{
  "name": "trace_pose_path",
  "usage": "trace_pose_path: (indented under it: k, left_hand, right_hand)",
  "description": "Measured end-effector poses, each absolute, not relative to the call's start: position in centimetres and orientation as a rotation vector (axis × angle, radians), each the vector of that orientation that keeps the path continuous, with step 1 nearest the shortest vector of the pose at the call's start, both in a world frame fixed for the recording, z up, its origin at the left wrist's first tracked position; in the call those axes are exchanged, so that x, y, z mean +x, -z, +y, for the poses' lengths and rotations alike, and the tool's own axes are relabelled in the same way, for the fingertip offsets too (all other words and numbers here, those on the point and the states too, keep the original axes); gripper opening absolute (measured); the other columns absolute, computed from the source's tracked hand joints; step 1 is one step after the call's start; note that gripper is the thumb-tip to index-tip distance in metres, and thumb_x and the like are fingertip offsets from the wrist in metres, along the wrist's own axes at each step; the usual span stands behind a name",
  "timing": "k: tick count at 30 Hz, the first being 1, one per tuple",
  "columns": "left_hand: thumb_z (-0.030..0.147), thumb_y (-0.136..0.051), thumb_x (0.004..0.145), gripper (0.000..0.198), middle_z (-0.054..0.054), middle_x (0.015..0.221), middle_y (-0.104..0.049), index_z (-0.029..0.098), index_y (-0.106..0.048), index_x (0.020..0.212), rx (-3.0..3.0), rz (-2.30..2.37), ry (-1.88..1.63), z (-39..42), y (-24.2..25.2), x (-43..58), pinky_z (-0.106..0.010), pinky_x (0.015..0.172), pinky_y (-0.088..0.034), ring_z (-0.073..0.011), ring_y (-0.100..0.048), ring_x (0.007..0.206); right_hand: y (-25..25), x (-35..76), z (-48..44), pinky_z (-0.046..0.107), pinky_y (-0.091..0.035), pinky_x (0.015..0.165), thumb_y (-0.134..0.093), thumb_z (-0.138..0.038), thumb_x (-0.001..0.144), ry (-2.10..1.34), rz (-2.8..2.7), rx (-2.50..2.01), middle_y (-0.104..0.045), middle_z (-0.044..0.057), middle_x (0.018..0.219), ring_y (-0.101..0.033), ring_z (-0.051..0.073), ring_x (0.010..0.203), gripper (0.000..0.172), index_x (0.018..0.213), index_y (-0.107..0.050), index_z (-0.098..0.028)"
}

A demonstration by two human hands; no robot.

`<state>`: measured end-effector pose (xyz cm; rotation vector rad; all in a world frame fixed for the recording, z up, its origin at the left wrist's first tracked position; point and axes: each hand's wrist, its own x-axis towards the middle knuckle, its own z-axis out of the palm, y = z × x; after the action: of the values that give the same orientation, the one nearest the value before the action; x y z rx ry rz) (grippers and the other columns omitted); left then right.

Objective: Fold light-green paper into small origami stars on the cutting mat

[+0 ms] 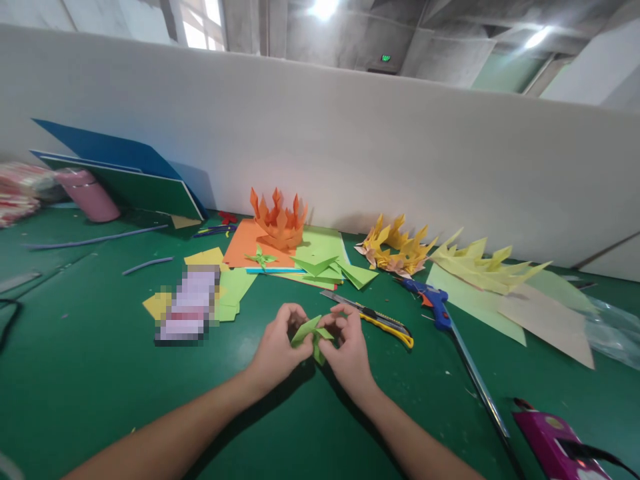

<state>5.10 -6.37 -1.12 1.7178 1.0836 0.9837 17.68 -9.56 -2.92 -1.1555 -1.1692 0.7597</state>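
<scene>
Between my two hands is a small piece of folded green paper [316, 328] with pointed flaps, held just above the table. My left hand [281, 341] pinches its left side with thumb and fingers. From the other side my right hand [349, 347] grips the right flaps, thumb toward me. Fingers cover part of the folds. A yellow-handled utility knife [387, 323] lies right beyond my right hand, blade out. Farther back, a green folded paper star [261, 258] rests on orange paper [237, 244], beside several loose folded green pieces [320, 267].
An orange paper crown [280, 223], a yellow-orange crown [395, 247] and a pale yellow crown [487, 267] line the white partition [320, 133]. A blue glue gun [440, 310] lies right, near a magenta device [555, 437]. At left are a blurred phone [193, 300] and pink bottle [90, 195].
</scene>
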Motion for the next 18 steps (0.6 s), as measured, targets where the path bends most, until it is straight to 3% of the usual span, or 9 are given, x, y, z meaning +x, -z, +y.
trace_pose_path:
  k: [9, 12, 15, 18]
  left_hand:
    - [0.023, -0.054, 0.068, 0.015, 0.005, 0.068, -0.05, 0.021, -0.047, 0.081, 1.729, 1.065, -0.975, -6.3, 1.3, 5.1, -0.021, 0.056, -0.039, -0.0103, -0.048, 0.06]
    - [0.028, -0.055, 0.068, 0.009, 0.004, 0.06, -0.051, 0.019, -0.055, 0.07, 1.773, 1.1, -0.906, -6.0, 1.2, 4.9, -0.021, 0.052, -0.034, -0.0106, -0.044, 0.056]
    - [0.035, -0.057, 0.067, 0.021, 0.005, 0.051, -0.048, 0.018, -0.053, 0.056, 1.667, 1.123, -0.897, -5.5, 1.4, 4.8, -0.021, 0.05, -0.032, -0.0104, -0.042, 0.052]
    - [0.043, -0.063, 0.063, 0.027, 0.004, 0.056, -0.053, 0.017, -0.054, 0.063, 1.371, 1.083, -0.928, -5.1, 1.5, 4.9, -0.021, 0.049, -0.038, -0.0106, -0.048, 0.052]
  right_hand:
    - [3.3, 17.8, -9.3, 0.027, -0.046, 0.064, -0.049, -0.013, 0.064, -0.666, -1.178, -1.198, -0.053, -0.005, 0.069, -0.055, 0.013, 0.065, 0.031, 0.092, -0.039, -0.022]
    - [3.5, 17.9, -9.1, 0.027, -0.047, 0.063, -0.049, -0.013, 0.067, -0.663, -1.242, -1.175, -0.053, -0.004, 0.07, -0.055, 0.013, 0.065, 0.032, 0.096, -0.039, -0.022]
    - [3.6, 18.1, -9.1, 0.029, -0.048, 0.067, -0.053, -0.017, 0.073, -0.562, -1.308, -1.176, -0.058, 0.002, 0.085, -0.056, 0.015, 0.073, 0.034, 0.103, -0.039, -0.022]
    - [3.5, 18.5, -9.4, 0.036, -0.047, 0.076, -0.06, -0.022, 0.074, -0.276, -1.458, -1.204, -0.054, 0.008, 0.104, -0.055, 0.02, 0.092, 0.034, 0.105, -0.046, -0.023]
